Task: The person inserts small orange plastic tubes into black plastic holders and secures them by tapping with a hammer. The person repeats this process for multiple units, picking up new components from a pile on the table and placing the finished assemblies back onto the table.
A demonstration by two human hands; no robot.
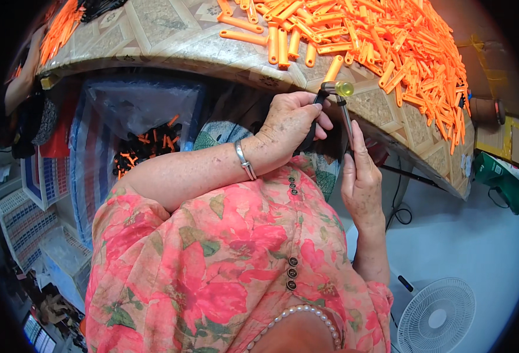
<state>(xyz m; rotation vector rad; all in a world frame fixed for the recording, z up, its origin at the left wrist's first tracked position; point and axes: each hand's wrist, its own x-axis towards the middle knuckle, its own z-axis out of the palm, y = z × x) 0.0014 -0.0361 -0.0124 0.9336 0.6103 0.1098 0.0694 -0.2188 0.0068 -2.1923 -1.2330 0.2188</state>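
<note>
My left hand [292, 120] is closed around a black, flat-looking part [311, 134] in front of the table's edge. Just past its fingers an orange plastic handle piece [333, 67] points away from me; whether it is joined to the black part I cannot tell. A small mallet [344, 112] with a thin metal shaft and a yellow, see-through face is in my right hand [362, 182], thumb and fingers around its lower end. The mallet's head is right beside my left fingertips and the near end of the orange piece. My right palm hides the mallet's grip.
A large heap of orange handle pieces [383, 41] covers the far right of the patterned table [171, 44]. Left below it, a lined bin [136, 106] contains black and orange parts. Another person's arm [21, 82] is at far left. A white fan [437, 317] stands lower right.
</note>
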